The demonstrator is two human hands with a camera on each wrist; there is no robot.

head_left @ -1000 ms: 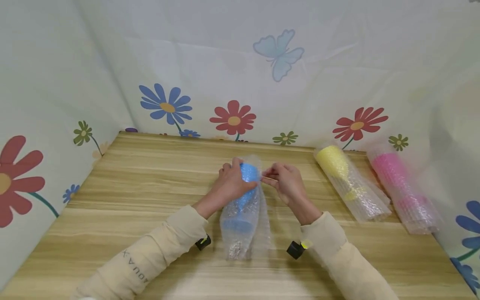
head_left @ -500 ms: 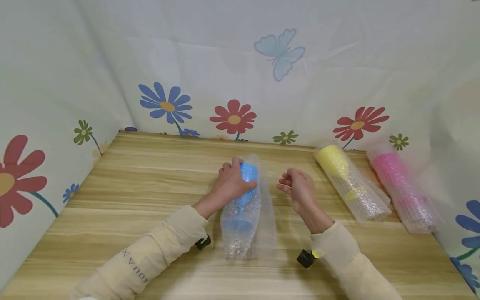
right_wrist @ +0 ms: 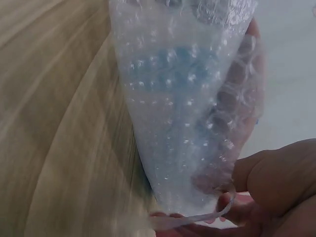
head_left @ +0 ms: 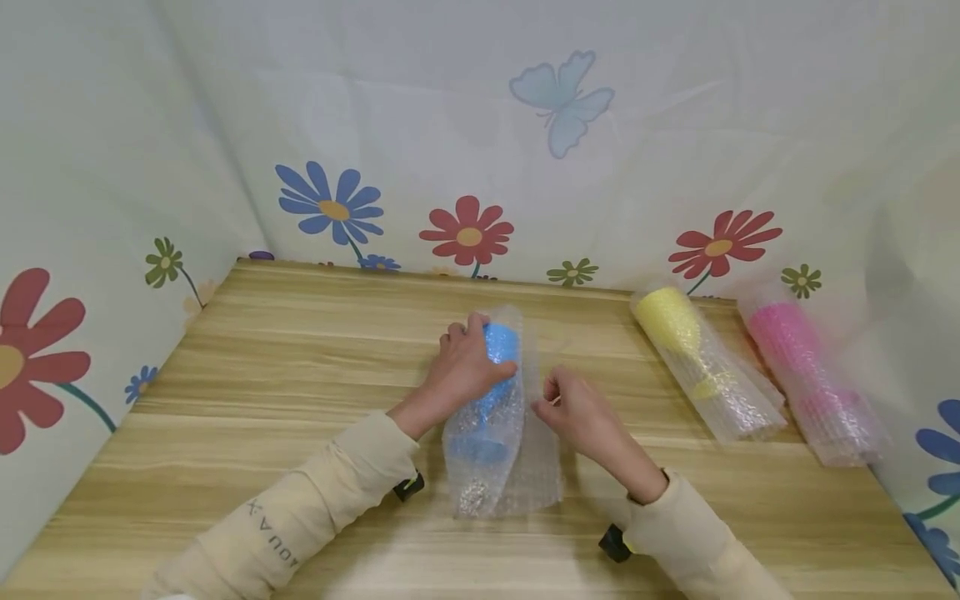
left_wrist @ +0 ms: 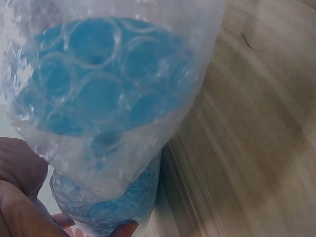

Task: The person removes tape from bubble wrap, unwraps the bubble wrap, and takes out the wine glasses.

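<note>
A blue goblet (head_left: 501, 343) lies rolled in clear bubble wrap (head_left: 536, 471) at the middle of the table, bowl end away from me. My left hand (head_left: 461, 367) grips the wrapped bowl from the left, thumb across its top. The left wrist view shows the goblet's round blue foot (left_wrist: 98, 79) through the bubbles. A loose flap of wrap lies along the right side. Beside it, my right hand (head_left: 588, 417) has curled fingers. In the right wrist view, these fingers pinch a thin translucent strip (right_wrist: 195, 218), like clear tape, next to the wrap.
On the right side of the wooden table (head_left: 300, 350) lie a yellow goblet (head_left: 669, 321) and a pink goblet (head_left: 783, 333), each rolled in bubble wrap. A flower-printed white cloth (head_left: 420, 108) stands behind the table and at its sides.
My right hand drew away from the wrap to the right, then came back lower and nearer the flap. The flap has spread out to the right. My left hand keeps its hold.
</note>
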